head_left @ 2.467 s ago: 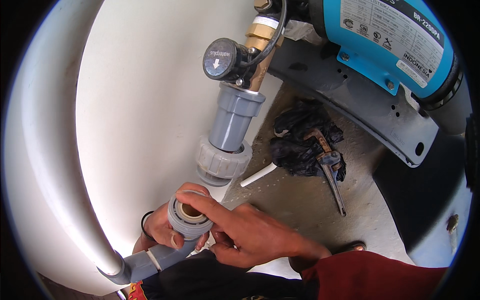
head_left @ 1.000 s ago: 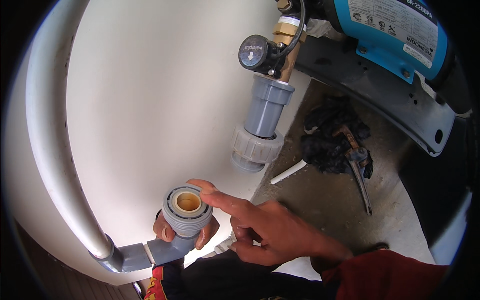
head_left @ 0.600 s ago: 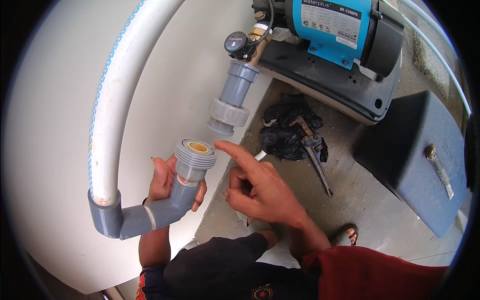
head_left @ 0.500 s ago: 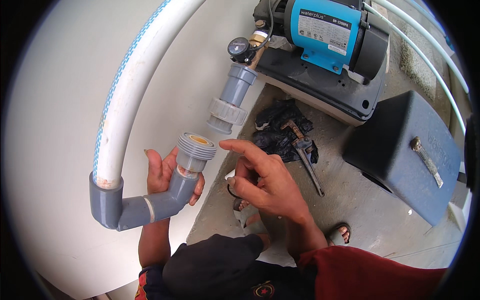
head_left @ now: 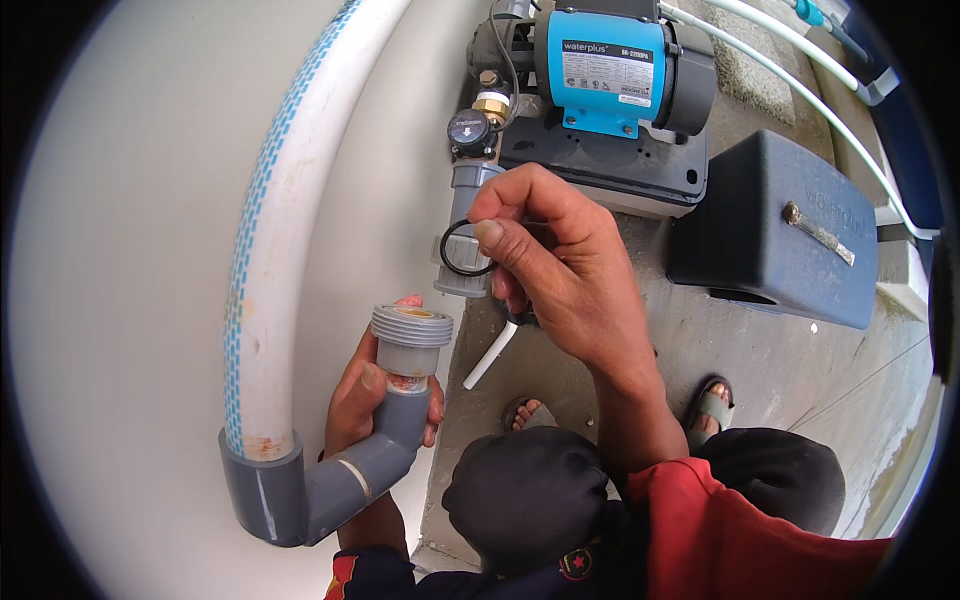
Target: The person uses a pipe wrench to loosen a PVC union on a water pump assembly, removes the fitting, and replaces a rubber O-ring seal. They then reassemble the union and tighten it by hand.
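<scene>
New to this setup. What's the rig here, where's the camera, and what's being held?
There's no robot: these are a person's own bare hands. The view comes from a wide fisheye camera worn on the head, looking down, so straight edges bend toward the rim.

The left hand holds a grey pipe fitting with a threaded top, joined through grey elbows to a fat white hose. The right hand pinches a thin black ring between thumb and forefinger.

Beyond are a blue pump and a dark box-shaped cover. A short white tube lies on the floor.
</scene>
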### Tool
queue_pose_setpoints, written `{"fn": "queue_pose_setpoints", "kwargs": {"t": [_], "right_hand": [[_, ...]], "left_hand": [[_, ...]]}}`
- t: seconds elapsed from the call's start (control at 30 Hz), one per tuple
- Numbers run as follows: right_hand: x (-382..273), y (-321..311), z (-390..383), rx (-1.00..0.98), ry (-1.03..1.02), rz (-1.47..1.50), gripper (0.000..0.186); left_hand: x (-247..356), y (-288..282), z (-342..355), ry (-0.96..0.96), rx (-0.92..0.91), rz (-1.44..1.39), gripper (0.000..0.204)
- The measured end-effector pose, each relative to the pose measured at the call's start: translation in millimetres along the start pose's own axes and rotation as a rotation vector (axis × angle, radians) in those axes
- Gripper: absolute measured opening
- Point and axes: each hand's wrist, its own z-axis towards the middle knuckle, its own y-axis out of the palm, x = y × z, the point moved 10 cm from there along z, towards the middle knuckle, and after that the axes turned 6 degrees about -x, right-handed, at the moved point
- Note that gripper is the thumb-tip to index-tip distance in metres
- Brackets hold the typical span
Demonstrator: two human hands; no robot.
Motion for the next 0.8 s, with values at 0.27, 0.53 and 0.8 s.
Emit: {"fn": "queue_pose_setpoints", "kwargs": {"t": [0.27,0.53,0.8], "right_hand": [[33,-35,-8,0.154,0.11,0.061,0.011],[-41,0,-24,-0.663,-0.323,0.392,0.046],[-27,-83,4,-0.854,-0.472,0.766,0.061]], "left_hand": [[-4,0,-20,-0.11,0.12,0.047,0.09],[8,21,-30,-0.216,0.251,0.085,0.099],[-9,29,-5,-0.155,0.23,0.121,0.084]]}}
